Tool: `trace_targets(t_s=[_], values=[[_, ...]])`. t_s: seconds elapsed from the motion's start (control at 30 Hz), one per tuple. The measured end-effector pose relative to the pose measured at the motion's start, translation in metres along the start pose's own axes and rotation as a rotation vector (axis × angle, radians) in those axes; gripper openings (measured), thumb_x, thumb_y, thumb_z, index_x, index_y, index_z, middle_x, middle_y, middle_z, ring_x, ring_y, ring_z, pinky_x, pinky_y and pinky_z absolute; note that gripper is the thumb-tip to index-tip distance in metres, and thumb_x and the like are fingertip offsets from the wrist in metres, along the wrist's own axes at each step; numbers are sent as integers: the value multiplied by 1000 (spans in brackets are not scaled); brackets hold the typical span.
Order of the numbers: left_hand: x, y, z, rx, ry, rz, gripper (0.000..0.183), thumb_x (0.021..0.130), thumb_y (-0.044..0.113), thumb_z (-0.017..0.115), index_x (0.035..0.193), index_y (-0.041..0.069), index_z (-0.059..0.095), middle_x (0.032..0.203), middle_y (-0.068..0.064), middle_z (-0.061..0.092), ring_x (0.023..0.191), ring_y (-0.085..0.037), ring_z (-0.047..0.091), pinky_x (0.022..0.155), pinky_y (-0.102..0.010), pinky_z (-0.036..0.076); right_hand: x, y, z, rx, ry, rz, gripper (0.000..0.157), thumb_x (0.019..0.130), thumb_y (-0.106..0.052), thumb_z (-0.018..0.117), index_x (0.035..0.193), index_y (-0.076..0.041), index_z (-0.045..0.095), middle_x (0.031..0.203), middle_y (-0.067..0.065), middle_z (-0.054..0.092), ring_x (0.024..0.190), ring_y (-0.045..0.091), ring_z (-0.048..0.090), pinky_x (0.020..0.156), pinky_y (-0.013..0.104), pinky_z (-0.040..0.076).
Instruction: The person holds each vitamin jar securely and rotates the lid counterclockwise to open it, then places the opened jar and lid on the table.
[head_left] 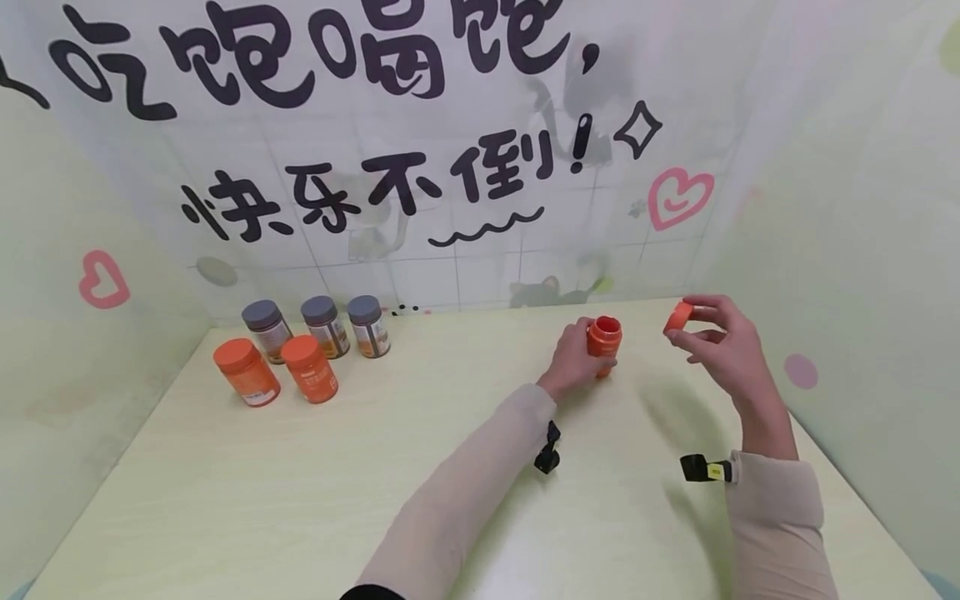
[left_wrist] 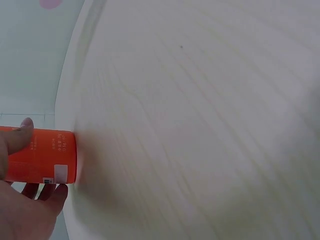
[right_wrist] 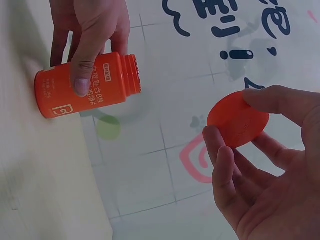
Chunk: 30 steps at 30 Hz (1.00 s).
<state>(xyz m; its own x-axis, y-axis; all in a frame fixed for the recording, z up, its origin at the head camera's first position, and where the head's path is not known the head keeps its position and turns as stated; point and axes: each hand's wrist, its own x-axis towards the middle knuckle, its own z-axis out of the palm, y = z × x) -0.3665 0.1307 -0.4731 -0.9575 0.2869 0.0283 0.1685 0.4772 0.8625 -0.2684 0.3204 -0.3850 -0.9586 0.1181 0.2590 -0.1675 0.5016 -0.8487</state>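
An orange bottle (head_left: 604, 337) with its mouth uncovered is gripped by my left hand (head_left: 576, 360) at the back right of the table. In the right wrist view, the bottle (right_wrist: 100, 85) shows a threaded neck and white print, with the left thumb across its side. The left wrist view shows the bottle's base (left_wrist: 62, 157) close to the tabletop; whether it touches cannot be told. My right hand (head_left: 723, 342) pinches an orange lid (head_left: 678, 317) in the air, to the right of the bottle and apart from it. The lid (right_wrist: 239, 119) has a flat round top.
At the back left stand two capped orange bottles (head_left: 246, 372) (head_left: 311, 369) and three jars with grey lids (head_left: 270, 332) (head_left: 326, 327) (head_left: 369, 327). A printed wall sheet (head_left: 420, 275) rises behind the table (head_left: 300, 500), with side panels (head_left: 862, 292) to either side.
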Motion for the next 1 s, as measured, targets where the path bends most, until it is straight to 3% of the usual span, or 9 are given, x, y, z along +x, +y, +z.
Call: trace_targets(t_s=[0.2,0.33,0.5,0.73,1.0], values=[[-11,1,-9,10,-19,-68,78,79,24,83,143,14,38,132,-9,50,116,-21,52,101,-38,50,0,-1,2,15,13,15,52,92,-21,69,137,-12,44,114,-10,54,80,0,65,69,18,55],[-21,3,-22,-4,7,-100,74,82,30,80,141,12,40,133,-13,51,110,-23,53,96,-39,51,2,1,5,17,3,44,58,93,-24,68,139,-8,37,118,-7,50,82,-4,65,74,11,52],[-43,0,-44,-72,91,-43,60,89,30,71,139,12,43,133,-12,53,115,-24,55,94,-39,52,3,1,12,52,24,40,61,94,-24,68,144,-10,37,117,-11,50,89,-5,63,77,9,51],[-93,-18,-92,-190,143,-17,40,92,29,67,127,13,55,127,-9,60,117,-24,61,93,-38,53,5,8,18,23,50,-4,57,92,-19,69,144,-8,47,116,-21,51,105,-3,51,75,8,49],[-150,-39,-156,-230,229,-15,28,93,23,67,119,13,61,121,-6,65,114,-21,63,95,-40,54,14,20,25,73,44,103,58,93,-20,68,144,-10,45,117,-14,46,97,-3,55,76,7,49]])
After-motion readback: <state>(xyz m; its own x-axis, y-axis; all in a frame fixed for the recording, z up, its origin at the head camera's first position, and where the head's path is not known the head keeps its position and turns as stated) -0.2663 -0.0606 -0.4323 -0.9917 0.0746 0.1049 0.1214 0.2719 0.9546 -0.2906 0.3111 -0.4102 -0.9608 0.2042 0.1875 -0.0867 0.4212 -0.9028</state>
